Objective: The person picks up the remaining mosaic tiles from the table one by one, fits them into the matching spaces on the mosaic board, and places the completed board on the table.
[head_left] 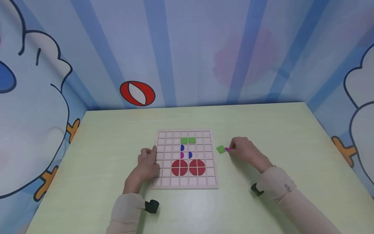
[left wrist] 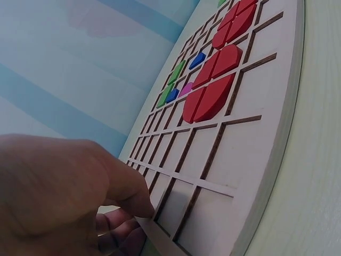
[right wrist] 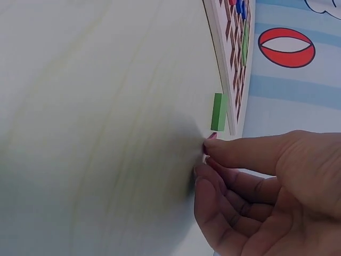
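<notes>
A white grid board (head_left: 167, 182) lies on the table with shaped pieces set in its cells. My left hand (head_left: 147, 164) holds the board's left edge, the thumb (left wrist: 139, 198) on the rim. To the right of the board, my right hand (head_left: 244, 150) pinches a small magenta piece (head_left: 227, 149) between thumb and fingertips; most of it is hidden by the fingers. A loose green square piece (head_left: 221, 149) lies between that hand and the board, right beside the magenta piece.
On the board are two red circles (head_left: 179, 167) made of quarter pieces, two green squares (head_left: 184, 140), two blue half-rounds (head_left: 190, 155) and a magenta half-round (head_left: 182, 155). The pale table (head_left: 117, 130) meets a patterned blue wall (head_left: 198, 65) at its back edge.
</notes>
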{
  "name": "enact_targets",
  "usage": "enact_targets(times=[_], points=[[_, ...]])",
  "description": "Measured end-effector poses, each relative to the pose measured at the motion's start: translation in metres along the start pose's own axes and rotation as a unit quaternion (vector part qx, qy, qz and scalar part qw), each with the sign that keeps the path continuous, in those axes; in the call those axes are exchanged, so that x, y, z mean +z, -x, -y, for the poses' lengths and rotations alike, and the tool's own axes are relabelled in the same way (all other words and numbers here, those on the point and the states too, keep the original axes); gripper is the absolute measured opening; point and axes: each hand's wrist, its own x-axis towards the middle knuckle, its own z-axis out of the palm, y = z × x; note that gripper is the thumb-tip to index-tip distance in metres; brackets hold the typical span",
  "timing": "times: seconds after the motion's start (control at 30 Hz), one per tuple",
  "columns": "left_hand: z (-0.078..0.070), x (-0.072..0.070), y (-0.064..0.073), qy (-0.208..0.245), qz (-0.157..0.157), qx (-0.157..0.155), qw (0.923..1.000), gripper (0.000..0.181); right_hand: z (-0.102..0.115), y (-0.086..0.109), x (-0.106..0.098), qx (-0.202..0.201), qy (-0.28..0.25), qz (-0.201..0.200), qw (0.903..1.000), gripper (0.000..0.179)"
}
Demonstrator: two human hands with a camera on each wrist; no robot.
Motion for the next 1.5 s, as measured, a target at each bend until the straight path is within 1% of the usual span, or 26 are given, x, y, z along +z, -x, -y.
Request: enact_targets(times=[0.2, 0.3, 0.53, 0.8, 0.93, 1.07, 1.33, 1.5], points=[[0.001, 0.001, 0.0, -0.008, 0.001, -0.001, 1.0, 0.073, 0.002, -0.002, 0.003, 0.01, -0.005, -0.001, 0.9999, 0.023], [0.001, 0.001, 0.001, -0.008, 0.001, -0.003, 1.0, 0.073, 0.004, -0.003, 0.004, 0.007, -0.004, -0.004, 1.0, 0.023], [-0.001, 0.0, 0.003, -0.003, 0.0, -0.006, 1.0, 0.072, 0.009, -0.005, 0.003, -0.001, 0.021, 0.004, 0.9998, 0.022], [-0.001, 0.0, 0.003, -0.007, -0.003, 0.002, 1.0, 0.072, 0.015, -0.008, 0.004, -0.007, 0.055, 0.008, 0.9984, 0.017], [0.0, 0.0, 0.003, -0.003, -0.002, 0.001, 1.0, 0.072, 0.015, -0.009, 0.003, -0.014, 0.065, 0.007, 0.9977, 0.015], [-0.001, 0.0, 0.003, -0.002, -0.003, 0.002, 1.0, 0.072, 0.015, -0.008, 0.001, -0.016, 0.071, 0.016, 0.9972, 0.017], [0.0, 0.001, 0.003, -0.001, -0.003, 0.006, 1.0, 0.071, 0.014, -0.004, -0.001, -0.012, 0.054, 0.034, 0.9979, 0.019], [0.0, 0.0, 0.002, -0.004, -0.005, 0.004, 1.0, 0.072, 0.013, -0.003, -0.001, -0.012, 0.037, 0.034, 0.9987, 0.019]])
